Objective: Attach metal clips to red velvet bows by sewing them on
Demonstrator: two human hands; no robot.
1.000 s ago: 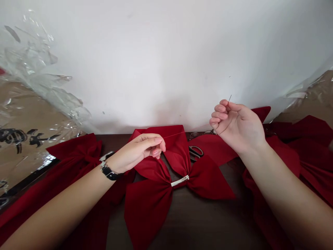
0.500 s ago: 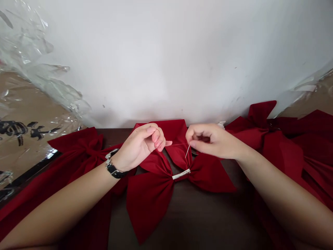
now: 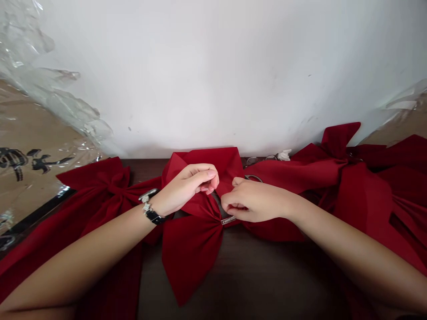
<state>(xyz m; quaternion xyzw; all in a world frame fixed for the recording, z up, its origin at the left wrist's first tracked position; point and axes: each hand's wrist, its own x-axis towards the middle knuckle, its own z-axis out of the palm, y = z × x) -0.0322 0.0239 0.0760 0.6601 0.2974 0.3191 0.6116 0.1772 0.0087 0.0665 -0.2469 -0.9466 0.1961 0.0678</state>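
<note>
Right hand (image 3: 256,200) is seemingly working by the bow (image 3: 193,249)'s clip (image 3: 228,221); next calls for steadiness.
Left hand (image 3: 190,186) is hovering leftward; both hands' fingers are curling inward, any grip impossible to tell.

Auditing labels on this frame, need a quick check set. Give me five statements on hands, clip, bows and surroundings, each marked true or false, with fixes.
1. The right hand partly hides the metal clip in this view. True.
2. The dark wristband is on the right wrist. False: it is on the left wrist.
3. The cardboard at the left bears black writing. True.
4. The left hand and right hand are clasped together. False: a gap shows between them.
5. The bow at the left is red. True.
</note>
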